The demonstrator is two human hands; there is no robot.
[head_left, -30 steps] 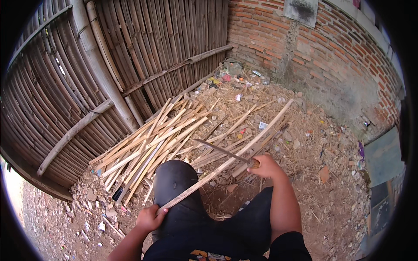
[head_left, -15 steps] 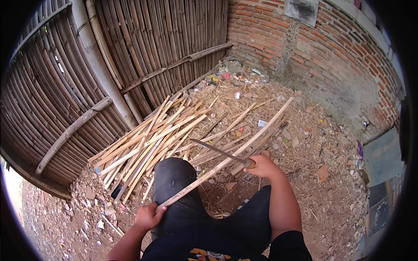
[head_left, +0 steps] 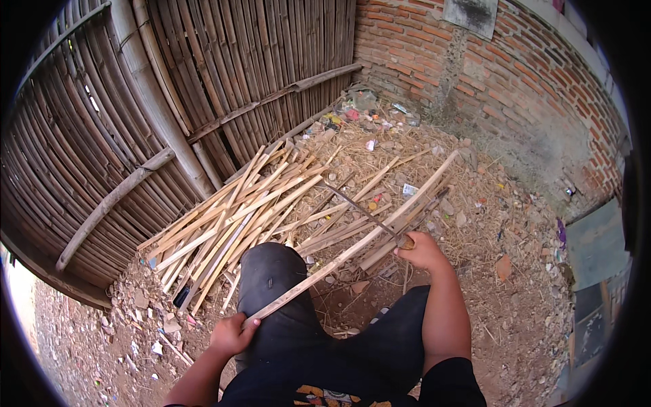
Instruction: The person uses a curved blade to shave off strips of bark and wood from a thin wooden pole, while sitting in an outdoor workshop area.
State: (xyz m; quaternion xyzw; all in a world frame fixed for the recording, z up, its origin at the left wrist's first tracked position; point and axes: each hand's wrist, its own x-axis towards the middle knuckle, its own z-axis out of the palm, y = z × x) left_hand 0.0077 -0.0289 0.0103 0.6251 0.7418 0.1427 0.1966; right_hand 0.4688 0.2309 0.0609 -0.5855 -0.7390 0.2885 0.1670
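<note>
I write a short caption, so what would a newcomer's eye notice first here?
First, the long pale strip slanting across the middle, its near end in the left hand, and the knife crossing it, held by the right hand. Then the heap of similar strips, left of centre, beside the fence.

The long wooden strip (head_left: 344, 256) bars the middle. Left of the strip, a heap of sticks (head_left: 237, 214) obstructs low passage, the bamboo fence (head_left: 224, 81) closing off behind it. A blade (head_left: 359, 208) crosses over the strip's far half, blocking an approach from above there. Right of the strip, beyond the right grip (head_left: 422, 251) and forearm, low-littered ground (head_left: 498, 308) leaves passing room toward the brick wall (head_left: 522, 88).
</note>
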